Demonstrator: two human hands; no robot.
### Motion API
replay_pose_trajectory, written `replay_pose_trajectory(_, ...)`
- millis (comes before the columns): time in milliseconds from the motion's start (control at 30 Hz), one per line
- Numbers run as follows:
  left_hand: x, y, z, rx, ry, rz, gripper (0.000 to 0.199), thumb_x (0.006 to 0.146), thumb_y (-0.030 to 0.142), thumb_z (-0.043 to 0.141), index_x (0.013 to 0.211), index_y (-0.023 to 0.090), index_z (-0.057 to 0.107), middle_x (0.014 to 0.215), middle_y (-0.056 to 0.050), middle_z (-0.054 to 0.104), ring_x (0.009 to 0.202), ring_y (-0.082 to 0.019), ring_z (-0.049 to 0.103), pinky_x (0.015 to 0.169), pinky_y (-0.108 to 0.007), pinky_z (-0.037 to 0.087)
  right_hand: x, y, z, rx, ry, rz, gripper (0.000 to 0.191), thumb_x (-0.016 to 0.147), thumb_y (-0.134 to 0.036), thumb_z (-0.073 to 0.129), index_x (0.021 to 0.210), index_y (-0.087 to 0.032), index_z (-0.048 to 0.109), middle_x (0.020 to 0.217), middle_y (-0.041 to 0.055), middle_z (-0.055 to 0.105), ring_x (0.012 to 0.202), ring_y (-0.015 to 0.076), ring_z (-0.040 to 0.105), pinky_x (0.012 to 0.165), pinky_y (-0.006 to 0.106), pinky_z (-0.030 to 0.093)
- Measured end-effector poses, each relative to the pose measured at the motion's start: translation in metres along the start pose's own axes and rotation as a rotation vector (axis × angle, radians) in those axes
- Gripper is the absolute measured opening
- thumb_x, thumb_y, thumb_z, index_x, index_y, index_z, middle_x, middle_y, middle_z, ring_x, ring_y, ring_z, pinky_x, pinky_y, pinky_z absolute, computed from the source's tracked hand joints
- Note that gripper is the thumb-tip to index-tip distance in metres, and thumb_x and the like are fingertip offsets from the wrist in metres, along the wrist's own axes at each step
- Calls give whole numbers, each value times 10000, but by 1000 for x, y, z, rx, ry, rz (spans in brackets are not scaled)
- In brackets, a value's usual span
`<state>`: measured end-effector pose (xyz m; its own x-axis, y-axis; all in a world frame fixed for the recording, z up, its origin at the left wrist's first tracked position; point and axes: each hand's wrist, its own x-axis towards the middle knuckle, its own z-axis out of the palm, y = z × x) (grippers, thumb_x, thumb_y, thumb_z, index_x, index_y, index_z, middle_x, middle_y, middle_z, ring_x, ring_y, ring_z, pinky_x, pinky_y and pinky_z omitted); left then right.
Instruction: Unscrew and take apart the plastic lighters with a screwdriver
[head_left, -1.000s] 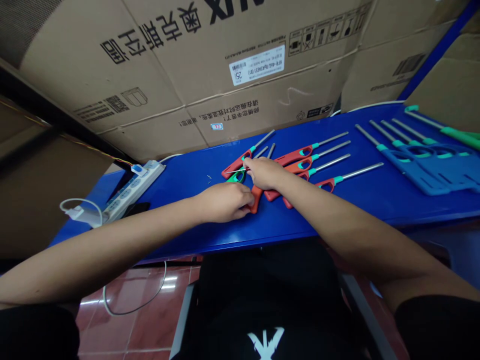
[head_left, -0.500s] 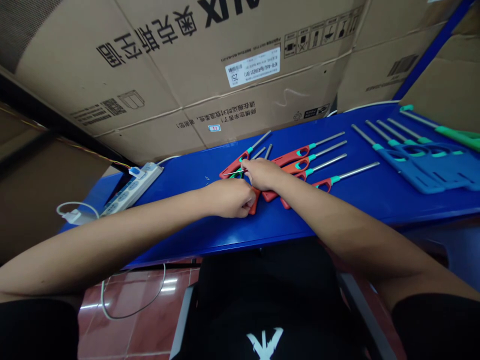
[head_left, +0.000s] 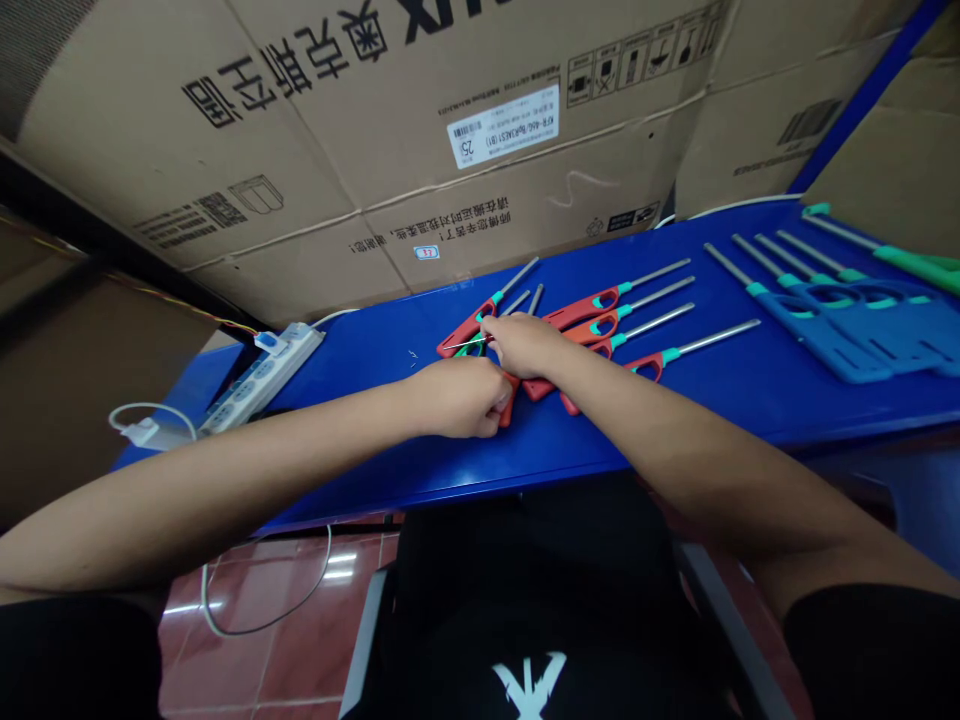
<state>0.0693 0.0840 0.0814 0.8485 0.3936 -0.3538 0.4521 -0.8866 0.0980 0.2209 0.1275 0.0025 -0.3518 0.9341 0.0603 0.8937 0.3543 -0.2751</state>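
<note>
My left hand (head_left: 461, 397) is closed around an orange-red long-nozzle gas lighter (head_left: 508, 408), whose handle end shows beside the fingers. Close above it, my right hand (head_left: 523, 343) pinches a thin metal rod (head_left: 463, 345) that points left; its exact kind is unclear. Under and behind the hands lie a red lighter (head_left: 463, 332) and one with green on its handle (head_left: 472, 348), partly hidden. Red and orange lighters (head_left: 577, 312) lie in a row to the right, some covered by my right forearm.
On the blue table (head_left: 420, 470), several blue lighters (head_left: 832, 335) and a green one (head_left: 911, 262) lie at the right. A white power strip (head_left: 266, 378) stands at the left. Tiny metal bits (head_left: 412, 356) lie left of the hands. A large cardboard box (head_left: 300, 200) walls the back.
The view has shifted very slightly. Both hands keep almost the same place and grip, and the lighters lie as before.
</note>
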Motion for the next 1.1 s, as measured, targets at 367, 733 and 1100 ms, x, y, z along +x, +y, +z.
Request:
replay_pose_trajectory(367, 2, -5, 8, -303, -66, -447, 206, 695, 382, 646, 714, 190, 720, 618, 11, 676, 569, -134, 597, 504, -238, 369, -5, -5, -6, -3, 3, 12, 246, 952, -250, 478, 1164, -207, 596, 1064, 134, 692, 928, 264, 627, 681, 334, 384)
replay_pose_trajectory(733, -32, -39, 14, -760, 166, -485, 207, 665, 324, 565, 758, 171, 668, 651, 2, 672, 588, -131, 609, 550, -221, 448, -8, -9, -9, -2, -1, 14, 239, 950, -224, 471, 1152, -207, 597, 1039, 134, 685, 919, 266, 624, 665, 335, 369)
replay_pose_trajectory(1100, -62, -149, 53, -327, 621, -407, 185, 695, 342, 581, 720, 167, 634, 676, -20, 639, 574, -123, 556, 590, -233, 445, -8, -6, -10, -14, -4, -2, 238, 985, -271, 421, 1128, -233, 608, 1102, 115, 701, 958, 261, 627, 695, 335, 372)
